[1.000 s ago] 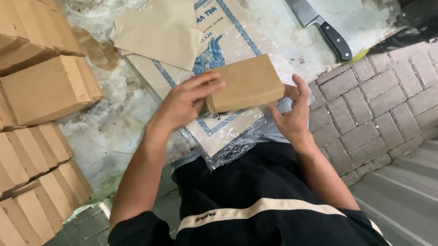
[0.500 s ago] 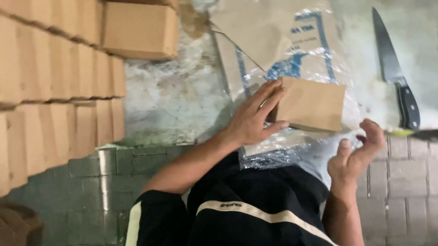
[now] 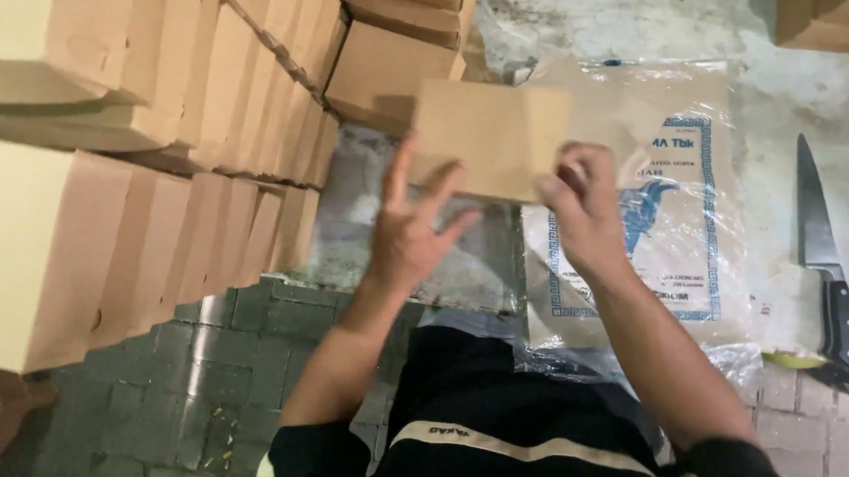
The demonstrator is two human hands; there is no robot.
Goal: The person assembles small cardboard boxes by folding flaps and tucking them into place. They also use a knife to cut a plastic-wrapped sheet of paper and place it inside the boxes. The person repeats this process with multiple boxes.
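Since the frame half a second earlier, both hands have carried the brown paper-wrapped block (image 3: 493,136) up off the plastic sack (image 3: 636,208) and toward the stacked brown blocks (image 3: 151,185); the right hand, then off the block, now grips it again.

Landmark: the plastic sack lying on the concrete ledge.
- The block is held in the air over the sack's upper left corner, just below the nearest stacked blocks.
- The left hand (image 3: 407,232) supports the block's lower left edge, fingers spread wide, thumb out.
- The right hand (image 3: 583,206) pinches the lower right edge, fingers curled together.
- A black-handled knife (image 3: 822,256) lies right of the sack, well apart from both hands.

Risk: the grip sits only along the lower edge. The block could tip away and drop onto the sack, or strike the stack and shift a neighbouring block.
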